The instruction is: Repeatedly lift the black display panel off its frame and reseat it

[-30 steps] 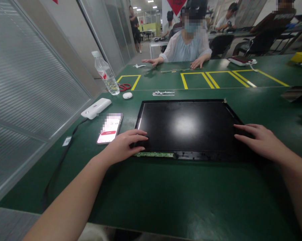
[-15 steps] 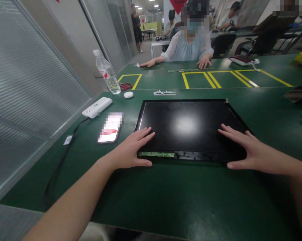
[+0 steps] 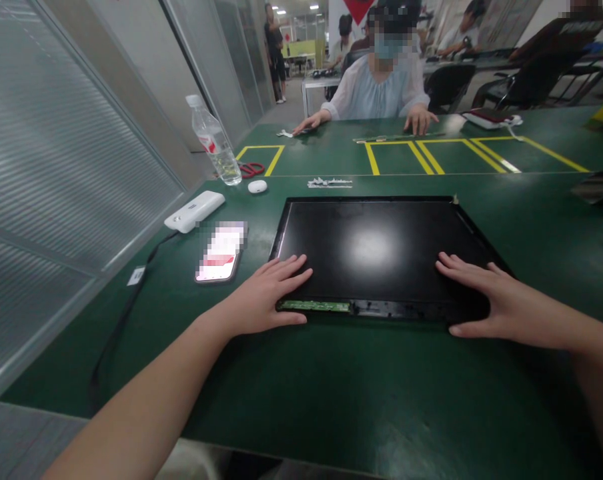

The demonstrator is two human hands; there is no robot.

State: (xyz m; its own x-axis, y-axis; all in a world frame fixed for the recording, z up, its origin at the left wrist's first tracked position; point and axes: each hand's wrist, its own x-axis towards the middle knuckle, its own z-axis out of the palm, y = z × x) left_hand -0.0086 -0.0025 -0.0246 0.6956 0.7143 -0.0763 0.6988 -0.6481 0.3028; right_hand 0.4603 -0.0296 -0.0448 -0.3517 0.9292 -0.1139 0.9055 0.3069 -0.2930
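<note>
While the black panel (image 3: 376,250) is lying flat,
left hand (image 3: 264,300) and right hand (image 3: 509,303), spread wide, are apparently steadying its near corners.

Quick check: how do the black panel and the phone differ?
The black panel is much larger than the phone.
The panel's surface is dark with a reflected glare; the phone's screen is lit.
The left hand and right hand are at the panel; neither is on the phone.
Both lie on the green table.
</note>
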